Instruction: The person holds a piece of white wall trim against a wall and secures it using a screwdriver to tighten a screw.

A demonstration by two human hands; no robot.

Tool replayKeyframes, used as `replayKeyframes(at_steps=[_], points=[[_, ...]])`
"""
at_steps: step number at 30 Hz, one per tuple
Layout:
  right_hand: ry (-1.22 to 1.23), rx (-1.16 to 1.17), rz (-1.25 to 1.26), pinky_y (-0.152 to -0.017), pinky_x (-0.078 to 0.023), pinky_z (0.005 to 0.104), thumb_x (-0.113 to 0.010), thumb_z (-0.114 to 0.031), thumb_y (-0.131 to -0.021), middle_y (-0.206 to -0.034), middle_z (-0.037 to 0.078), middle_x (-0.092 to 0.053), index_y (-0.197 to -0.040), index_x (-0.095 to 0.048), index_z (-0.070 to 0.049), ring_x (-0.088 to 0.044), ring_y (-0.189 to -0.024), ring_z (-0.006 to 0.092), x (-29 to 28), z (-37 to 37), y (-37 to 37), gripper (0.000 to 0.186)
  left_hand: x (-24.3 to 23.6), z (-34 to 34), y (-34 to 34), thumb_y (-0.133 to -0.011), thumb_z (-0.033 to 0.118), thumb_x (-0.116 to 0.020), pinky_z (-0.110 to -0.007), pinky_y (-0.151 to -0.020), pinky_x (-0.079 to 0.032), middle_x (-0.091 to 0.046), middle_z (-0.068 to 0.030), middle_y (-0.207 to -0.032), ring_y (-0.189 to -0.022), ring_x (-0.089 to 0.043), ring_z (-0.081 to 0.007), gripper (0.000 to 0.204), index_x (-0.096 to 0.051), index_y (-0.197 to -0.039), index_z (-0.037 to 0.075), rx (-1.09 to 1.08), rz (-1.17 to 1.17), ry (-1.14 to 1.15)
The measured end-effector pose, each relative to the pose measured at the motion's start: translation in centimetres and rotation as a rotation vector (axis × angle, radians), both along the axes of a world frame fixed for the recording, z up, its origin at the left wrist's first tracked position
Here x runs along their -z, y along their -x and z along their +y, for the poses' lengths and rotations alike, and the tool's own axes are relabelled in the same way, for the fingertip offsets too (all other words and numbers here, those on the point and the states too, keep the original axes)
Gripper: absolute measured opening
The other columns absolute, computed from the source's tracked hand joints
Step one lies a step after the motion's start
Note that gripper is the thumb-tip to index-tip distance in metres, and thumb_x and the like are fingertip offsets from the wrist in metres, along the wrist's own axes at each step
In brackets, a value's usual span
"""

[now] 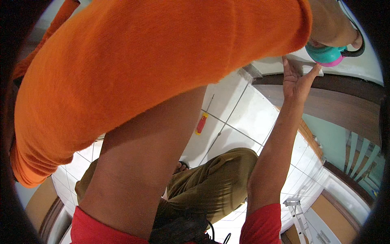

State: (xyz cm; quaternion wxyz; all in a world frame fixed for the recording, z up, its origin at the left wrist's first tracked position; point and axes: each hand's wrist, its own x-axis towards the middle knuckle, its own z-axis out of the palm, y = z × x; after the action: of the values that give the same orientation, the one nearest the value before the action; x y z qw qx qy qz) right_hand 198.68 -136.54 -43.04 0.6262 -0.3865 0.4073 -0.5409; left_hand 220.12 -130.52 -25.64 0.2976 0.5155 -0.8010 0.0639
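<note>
Item: your right hand (298,83), raised, fingers spread, perhaps to steady from below; whether it grips the white surface (271,65) at its tips cannot be told.
Item: teal-and-pink object (326,56), just above those fingertips, beside bare skin past a co-worker's orange-clad limb (162,53).
Item: your left hand, hidden, its arm passing behind that limb; state unknown.
Item: screwdriver (201,124), red-and-yellow handle, on the tiled floor (243,118), presumably parked while your right arm reaches up.
</note>
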Motion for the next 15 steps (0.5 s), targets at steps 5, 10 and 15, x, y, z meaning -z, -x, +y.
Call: replayKeyframes(at_steps=[5, 10, 15], points=[[-0.007, -0.019, -0.007, -0.098, -0.057, 0.0514, -0.053, -0.065, -0.096, -0.148, 0.036, -0.026, -0.155, -0.013, -0.007, -0.049, -0.128, 0.0472, 0.0, 0.0, -0.6, 0.092, 0.6, 1.2, -0.8, -0.095, 0.017, -0.064, -0.041, -0.092, -0.057, -0.073, -0.0179, -0.112, -0.101, -0.073, -0.0316, 0.034, -0.063, -0.128, 0.008, -0.016, -0.035, -0.008], [-0.021, 0.041, 0.015, -0.097, -0.058, 0.0508, -0.052, -0.066, -0.096, -0.147, 0.037, -0.028, -0.154, -0.013, -0.005, -0.054, -0.122, 0.0483, -0.1, 0.5, -1.1, 0.093, 0.4, 1.6, -1.3, -0.095, 0.017, -0.063, -0.041, -0.091, -0.057, -0.073, -0.0179, -0.112, -0.101, -0.073, -0.0317, 0.034, -0.063, -0.128, 0.008, -0.02, -0.052, -0.015], [-0.036, 0.053, 0.036, -0.097, -0.058, 0.0512, -0.052, -0.067, -0.095, -0.148, 0.039, -0.027, -0.155, -0.009, -0.004, -0.055, -0.12, 0.0494, -0.1, 0.3, -0.6, 0.097, 0.6, 1.7, -1.1, -0.095, 0.017, -0.063, -0.041, -0.091, -0.057, -0.073, -0.018, -0.111, -0.1, -0.073, -0.0317, 0.033, -0.063, -0.127, 0.008, -0.003, -0.04, -0.015]])
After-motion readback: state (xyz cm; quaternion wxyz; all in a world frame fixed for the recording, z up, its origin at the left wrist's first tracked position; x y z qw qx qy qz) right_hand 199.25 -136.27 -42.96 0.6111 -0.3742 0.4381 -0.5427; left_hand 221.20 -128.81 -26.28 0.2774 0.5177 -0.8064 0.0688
